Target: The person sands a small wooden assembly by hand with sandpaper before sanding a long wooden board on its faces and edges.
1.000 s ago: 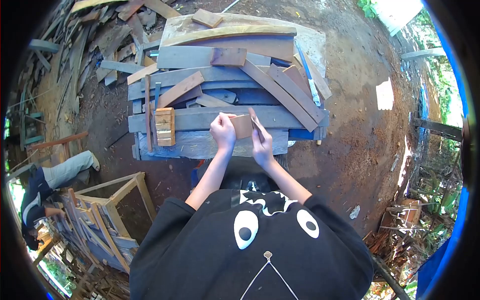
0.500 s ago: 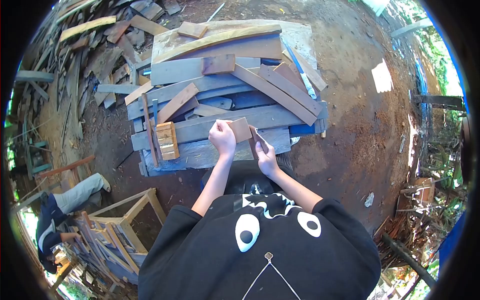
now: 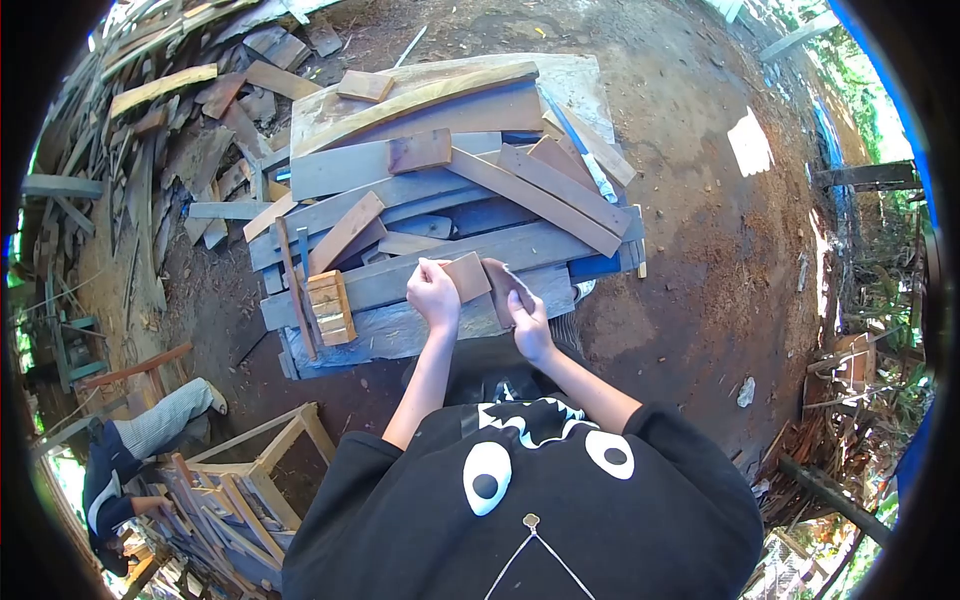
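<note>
My left hand [image 3: 434, 293] is closed on the left end of a small flat wooden piece [image 3: 468, 277], above the near edge of the plank-covered table. Close by on the right, my right hand [image 3: 530, 327] grips a thin, curved brown sheet [image 3: 507, 283] that looks like sandpaper. The sheet's left edge is beside the wooden piece; whether they touch is unclear. Beyond both hands lies a long grey plank [image 3: 400, 268]. A bundle of light wooden blocks [image 3: 331, 308] rests to the left of my left hand.
Loose boards and a brown block [image 3: 419, 151] lie across the table [image 3: 350, 349]. A white-and-blue tool [image 3: 590, 160] is at its right. Scrap wood [image 3: 190, 150] is piled at the back left. Another person [image 3: 125, 450] bends over a wooden frame [image 3: 275, 452] at the lower left.
The brown sheet in my right hand now shows more of its face and bends outward. The wooden piece in my left hand is tilted differently. The whole view has shifted slightly.
</note>
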Tool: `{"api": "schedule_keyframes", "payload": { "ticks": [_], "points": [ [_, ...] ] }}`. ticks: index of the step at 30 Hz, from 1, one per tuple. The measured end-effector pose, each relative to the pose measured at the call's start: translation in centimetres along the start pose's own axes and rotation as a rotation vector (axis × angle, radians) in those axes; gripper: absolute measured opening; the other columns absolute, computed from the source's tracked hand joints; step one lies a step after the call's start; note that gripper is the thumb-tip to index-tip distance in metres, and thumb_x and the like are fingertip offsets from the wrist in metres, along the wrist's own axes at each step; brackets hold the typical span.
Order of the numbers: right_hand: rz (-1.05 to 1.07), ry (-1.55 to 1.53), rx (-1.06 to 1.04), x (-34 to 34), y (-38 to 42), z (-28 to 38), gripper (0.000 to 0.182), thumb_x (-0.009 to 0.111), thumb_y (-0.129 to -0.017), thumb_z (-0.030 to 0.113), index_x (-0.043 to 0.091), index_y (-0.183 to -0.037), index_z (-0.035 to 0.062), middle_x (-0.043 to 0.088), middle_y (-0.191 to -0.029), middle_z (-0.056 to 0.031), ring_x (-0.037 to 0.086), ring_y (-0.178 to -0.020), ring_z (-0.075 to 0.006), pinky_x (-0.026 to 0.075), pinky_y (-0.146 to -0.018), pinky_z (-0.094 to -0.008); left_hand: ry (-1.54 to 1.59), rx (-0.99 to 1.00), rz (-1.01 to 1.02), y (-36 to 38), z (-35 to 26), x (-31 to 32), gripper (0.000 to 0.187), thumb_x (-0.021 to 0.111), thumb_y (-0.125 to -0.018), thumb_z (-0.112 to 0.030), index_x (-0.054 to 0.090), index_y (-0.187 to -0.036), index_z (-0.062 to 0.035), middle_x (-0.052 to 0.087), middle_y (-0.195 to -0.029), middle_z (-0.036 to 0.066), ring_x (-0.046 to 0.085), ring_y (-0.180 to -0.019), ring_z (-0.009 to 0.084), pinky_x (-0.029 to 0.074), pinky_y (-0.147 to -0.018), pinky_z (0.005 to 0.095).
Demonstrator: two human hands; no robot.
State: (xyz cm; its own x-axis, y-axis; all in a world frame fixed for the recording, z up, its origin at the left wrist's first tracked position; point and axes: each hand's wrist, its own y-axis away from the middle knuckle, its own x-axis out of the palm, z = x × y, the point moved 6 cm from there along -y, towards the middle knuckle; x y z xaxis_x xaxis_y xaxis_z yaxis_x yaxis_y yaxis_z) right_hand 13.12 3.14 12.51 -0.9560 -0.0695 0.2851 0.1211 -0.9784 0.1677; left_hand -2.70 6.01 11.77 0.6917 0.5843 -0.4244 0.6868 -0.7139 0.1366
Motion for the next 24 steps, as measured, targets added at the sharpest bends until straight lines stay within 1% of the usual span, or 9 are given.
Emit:
{"api": "schedule_keyframes", "payload": {
  "ticks": [4,6,8,10,14,15,18,22,24],
  "points": [
    [0.032,0.194,-0.116,1.9,-3.3,-0.4,0.037,0.035,-0.089,0.003,0.04,-0.125,-0.0047,0.045,-0.128,-0.0157,0.039,-0.121,-0.0178,0.028,-0.099,-0.027,-0.013,0.015,0.027,-0.2,0.5,-0.1,0.04,0.039,-0.09,-0.021,0.063,-0.066,0.0002,0.058,-0.055,0.011,0.055,-0.051,0.0188,0.041,-0.053,0.0331],
    [0.037,0.21,-0.02,2.1,-5.1,-1.9,0.038,0.036,-0.088,0.001,0.039,-0.125,-0.0047,0.041,-0.131,-0.0173,0.038,-0.122,-0.0207,0.029,-0.1,-0.0282,-0.012,0.007,0.034,-0.1,0.5,0.0,0.039,0.04,-0.089,-0.021,0.063,-0.066,0.0002,0.058,-0.055,0.011,0.054,-0.051,0.0186,0.041,-0.052,0.033],
    [0.055,0.256,-0.062,2.0,-4.7,-1.9,0.039,0.037,-0.087,-0.002,0.038,-0.126,-0.0047,0.038,-0.132,-0.0185,0.037,-0.123,-0.0232,0.029,-0.1,-0.0293,-0.008,0.002,0.02,-0.1,0.1,-0.2,0.039,0.04,-0.089,-0.021,0.063,-0.066,0.0002,0.057,-0.055,0.011,0.054,-0.051,0.0182,0.041,-0.052,0.0327],
    [0.084,0.336,-0.252,1.8,-1.9,0.1,0.041,0.038,-0.086,-0.003,0.037,-0.126,-0.0047,0.036,-0.134,-0.0191,0.037,-0.123,-0.0253,0.029,-0.1,-0.0303,-0.015,0.018,-0.001,-0.3,0.4,0.0,0.039,0.04,-0.089,-0.021,0.063,-0.066,0.0002,0.058,-0.055,0.011,0.054,-0.051,0.0186,0.041,-0.052,0.0327],
    [0.112,0.483,-0.29,1.7,-0.8,1.1,0.043,0.039,-0.084,-0.005,0.035,-0.127,-0.005,0.036,-0.134,-0.0192,0.035,-0.124,-0.028,0.03,-0.1,-0.0308,-0.036,0.047,0.012,-0.4,0.7,0.1,0.038,0.04,-0.089,-0.021,0.063,-0.066,0.0,0.058,-0.055,0.012,0.055,-0.051,0.0198,0.041,-0.053,0.0328],
    [0.126,0.431,-0.289,2.3,-2.0,1.9,0.043,0.04,-0.085,-0.004,0.036,-0.127,-0.0051,0.036,-0.133,-0.0199,0.036,-0.123,-0.0283,0.03,-0.099,-0.0308,-0.046,0.049,0.027,-0.4,0.6,0.0,0.038,0.04,-0.088,-0.021,0.063,-0.066,0.0,0.058,-0.056,0.012,0.056,-0.052,0.0202,0.042,-0.053,0.033],
    [0.126,0.346,-0.038,2.4,-5.8,-0.7,0.042,0.04,-0.085,-0.004,0.036,-0.126,-0.0055,0.035,-0.133,-0.02,0.036,-0.123,-0.0274,0.031,-0.099,-0.0303,-0.057,0.042,0.039,-0.1,0.5,-0.1,0.038,0.04,-0.088,-0.021,0.063,-0.066,0.0,0.059,-0.056,0.013,0.057,-0.052,0.0211,0.042,-0.053,0.0335],
    [0.113,0.349,-0.249,1.9,-1.7,0.7,0.041,0.038,-0.085,-0.006,0.036,-0.126,-0.0066,0.035,-0.135,-0.0181,0.036,-0.124,-0.0263,0.028,-0.101,-0.0296,-0.055,0.028,-0.006,-0.3,0.2,0.0,0.037,0.04,-0.088,-0.02,0.063,-0.067,0.0001,0.058,-0.056,0.013,0.057,-0.052,0.0211,0.042,-0.052,0.0337],
    [0.115,0.367,-0.209,1.5,-0.3,1.0,0.041,0.038,-0.085,-0.006,0.035,-0.126,-0.0074,0.035,-0.135,-0.0187,0.035,-0.124,-0.0262,0.028,-0.101,-0.0303,-0.075,0.029,-0.008,-0.2,0.0,-0.2,0.037,0.04,-0.088,-0.02,0.063,-0.067,0.0001,0.058,-0.055,0.013,0.057,-0.052,0.0212,0.042,-0.052,0.0336]
  ]
}}
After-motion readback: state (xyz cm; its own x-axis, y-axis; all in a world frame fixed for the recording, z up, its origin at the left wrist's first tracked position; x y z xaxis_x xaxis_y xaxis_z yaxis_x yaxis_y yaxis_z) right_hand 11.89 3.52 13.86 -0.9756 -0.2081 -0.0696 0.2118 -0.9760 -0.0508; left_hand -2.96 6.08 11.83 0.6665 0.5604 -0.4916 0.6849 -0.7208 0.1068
